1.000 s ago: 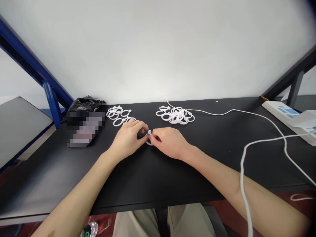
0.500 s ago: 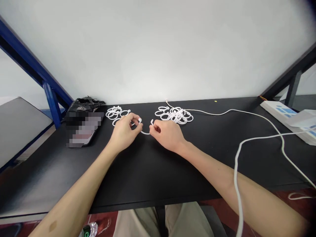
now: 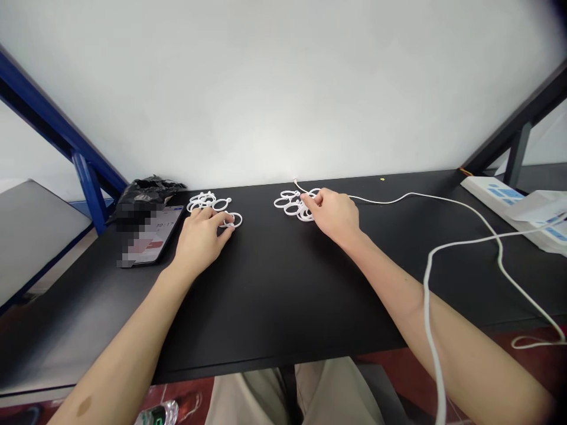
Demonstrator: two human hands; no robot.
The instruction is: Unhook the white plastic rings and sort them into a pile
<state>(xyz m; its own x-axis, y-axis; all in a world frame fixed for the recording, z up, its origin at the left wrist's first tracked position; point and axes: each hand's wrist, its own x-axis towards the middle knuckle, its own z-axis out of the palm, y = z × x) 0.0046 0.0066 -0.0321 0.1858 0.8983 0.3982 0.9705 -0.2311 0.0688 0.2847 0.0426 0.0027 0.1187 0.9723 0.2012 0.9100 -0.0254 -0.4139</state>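
Note:
Near the left pile of white knobbed rings (image 3: 201, 200), my left hand (image 3: 199, 239) is closed, with thumb and fingertips pinching a white ring (image 3: 238, 220) low over the black table. Part of this ring is hidden by the fingers. My right hand (image 3: 335, 217) reaches into the right pile of white rings (image 3: 290, 202), its fingers drawn together on a ring there. The hand covers the right part of that pile, and which ring is gripped is hard to make out. Each ring is a thin loop with a small round knob.
A phone (image 3: 162, 236) lies left of my left hand, with a crumpled black plastic bag (image 3: 148, 192) behind it. A white cable (image 3: 411, 193) runs from the right pile across the right side, over my right forearm. A white box (image 3: 500, 195) sits at the right.
A white strip held between both hands at the middle is gone from there. My left hand has moved left and down to the left pile; my right hand has moved right onto the right pile.

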